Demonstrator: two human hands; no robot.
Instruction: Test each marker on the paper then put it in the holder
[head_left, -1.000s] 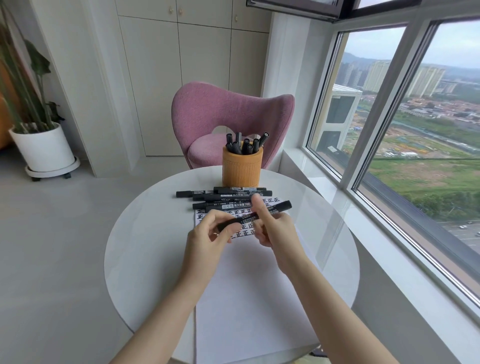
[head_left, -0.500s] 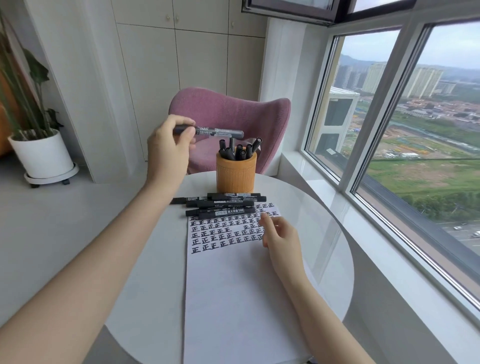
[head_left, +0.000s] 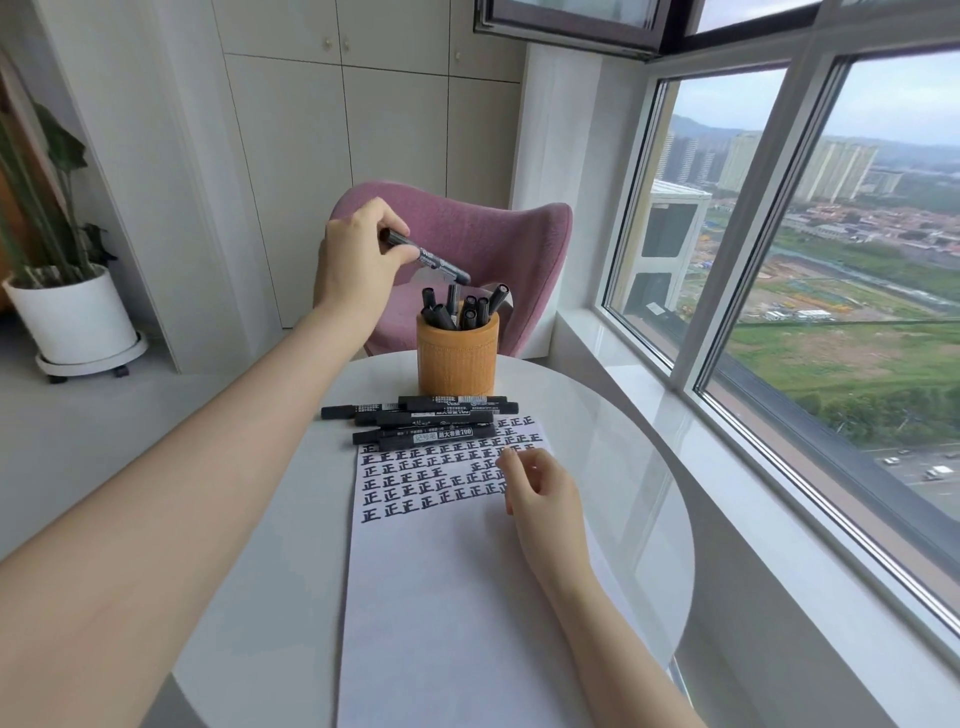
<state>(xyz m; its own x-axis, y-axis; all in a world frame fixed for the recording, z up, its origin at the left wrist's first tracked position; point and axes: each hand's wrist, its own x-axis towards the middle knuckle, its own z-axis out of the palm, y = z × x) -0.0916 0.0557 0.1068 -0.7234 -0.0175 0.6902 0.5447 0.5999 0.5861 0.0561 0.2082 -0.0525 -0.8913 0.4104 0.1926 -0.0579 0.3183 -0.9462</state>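
My left hand (head_left: 358, 260) is raised above and left of the orange holder (head_left: 457, 353), gripping a black marker (head_left: 434, 261) that slants down with its tip just over the holder's mouth. Several black markers stand in the holder. A pile of several black markers (head_left: 423, 418) lies on the table just in front of it, overlapping the top edge of the white paper (head_left: 447, 597). The paper's upper part carries rows of black test marks. My right hand (head_left: 540, 488) rests on the paper's right edge, fingers loosely curled and holding nothing.
The round white table (head_left: 639, 499) stands by a large window (head_left: 831, 291) on the right. A pink chair (head_left: 498, 244) sits behind the table. A potted plant in a white pot (head_left: 72, 317) stands on the floor at left, before white cupboards.
My left hand carried the marker from in front of me up over the holder and tilted its tip down toward the opening. My right hand let go and settled on the paper.
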